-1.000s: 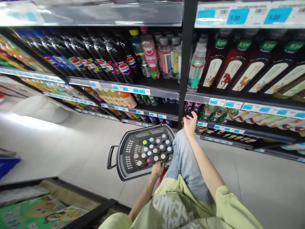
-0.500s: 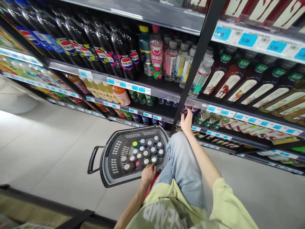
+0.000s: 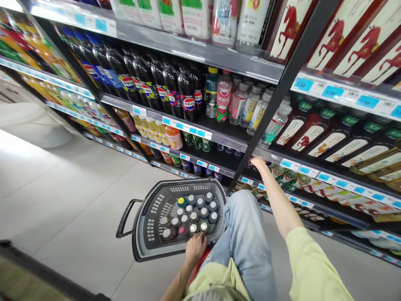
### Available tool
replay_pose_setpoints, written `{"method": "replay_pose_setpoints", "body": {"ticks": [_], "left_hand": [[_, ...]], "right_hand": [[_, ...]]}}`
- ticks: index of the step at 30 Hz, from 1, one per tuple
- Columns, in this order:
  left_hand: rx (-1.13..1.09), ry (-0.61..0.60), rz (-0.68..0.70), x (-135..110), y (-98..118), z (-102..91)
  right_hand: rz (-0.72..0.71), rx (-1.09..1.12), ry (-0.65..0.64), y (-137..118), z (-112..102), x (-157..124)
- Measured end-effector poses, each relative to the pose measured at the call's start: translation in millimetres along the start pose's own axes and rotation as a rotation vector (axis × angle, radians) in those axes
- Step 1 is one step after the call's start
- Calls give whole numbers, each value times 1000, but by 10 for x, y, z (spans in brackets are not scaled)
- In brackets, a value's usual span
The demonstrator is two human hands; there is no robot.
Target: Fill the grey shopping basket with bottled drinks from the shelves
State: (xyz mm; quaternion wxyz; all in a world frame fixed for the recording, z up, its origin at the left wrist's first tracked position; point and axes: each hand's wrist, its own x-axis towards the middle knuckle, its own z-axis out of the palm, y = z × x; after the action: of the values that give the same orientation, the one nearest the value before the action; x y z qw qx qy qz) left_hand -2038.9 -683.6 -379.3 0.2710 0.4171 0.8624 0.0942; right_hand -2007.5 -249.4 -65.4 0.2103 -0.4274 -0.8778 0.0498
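Note:
A grey plastic basket (image 3: 142,246) with a black rim stands before my knee, packed with several capped bottles (image 3: 200,202) standing upright, mostly white-topped, one yellow and one pink. My left hand (image 3: 196,246) is curled over its near rim, close to the silver-capped bottles. Reaching under a shelf edge just right of the black upright, my right hand (image 3: 257,162) is partly inside the lower shelf. Its fingers are hidden there, among dark-labelled bottles I can barely see. Green-labelled bottles (image 3: 290,177) lie just right of my wrist.
Above stand cola bottles (image 3: 163,90), a pink strawberry-labelled bottle (image 3: 224,96) and clear drink bottles (image 3: 241,102). A black shelf upright (image 3: 261,113) divides the bays. Dark bottles with green caps (image 3: 313,125) line the right shelf. A white rounded object (image 3: 40,125) sits on the floor at left.
My right hand has gone deeper into the lower shelf, so its fingers no longer show. My left hand stays on the basket rim. The view has tilted up, showing more upper shelving.

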Motion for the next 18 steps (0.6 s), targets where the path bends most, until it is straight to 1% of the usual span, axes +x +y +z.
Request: {"method": "replay_pose_setpoints", "body": {"ticks": [3,8,11,15,18], "left_hand": [[14,8,-1,-2,-11,-1],[18,4,-7,-17,-1,-37],[24,1,6,-19,3,-46],[18,-6,8,-7,-6,-21],[9,-2,4,8,-18,-2]], "right_hand": [[76,58,26,-8,-15,43],[119,141,117,98,2,-26],[143,195,191,185,100,-206],[230,280,315,289,313,-546],[230,377,363,340,446,-769]]}}
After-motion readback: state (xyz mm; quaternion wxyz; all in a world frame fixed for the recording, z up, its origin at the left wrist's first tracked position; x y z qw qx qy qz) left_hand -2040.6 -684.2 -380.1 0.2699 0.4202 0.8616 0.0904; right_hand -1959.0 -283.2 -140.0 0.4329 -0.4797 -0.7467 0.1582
